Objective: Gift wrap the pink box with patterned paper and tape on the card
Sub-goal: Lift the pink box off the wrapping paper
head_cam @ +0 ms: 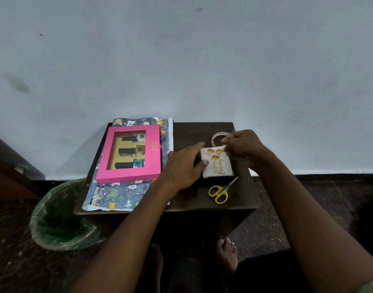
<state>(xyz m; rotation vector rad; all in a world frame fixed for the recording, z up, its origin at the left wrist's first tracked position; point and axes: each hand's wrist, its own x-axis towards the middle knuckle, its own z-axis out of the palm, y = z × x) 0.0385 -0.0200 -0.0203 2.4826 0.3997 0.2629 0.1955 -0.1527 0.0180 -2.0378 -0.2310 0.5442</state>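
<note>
The pink box [151,163] with a window showing three small bottles lies on the patterned paper [115,195] at the left of the small dark table [194,201]. A white card [218,166] with gold balloons lies right of the box. My left hand [182,168] holds the card's left edge between thumb and forefinger. My right hand [243,148] pinches the card's top right corner. A roll of clear tape [215,138] lies just behind the card, partly hidden by my right hand.
Yellow-handled scissors [220,192] lie near the table's front right edge. A bin with a green liner [58,216] stands on the floor to the left. A pale wall rises right behind the table. My bare feet [226,253] are under the table.
</note>
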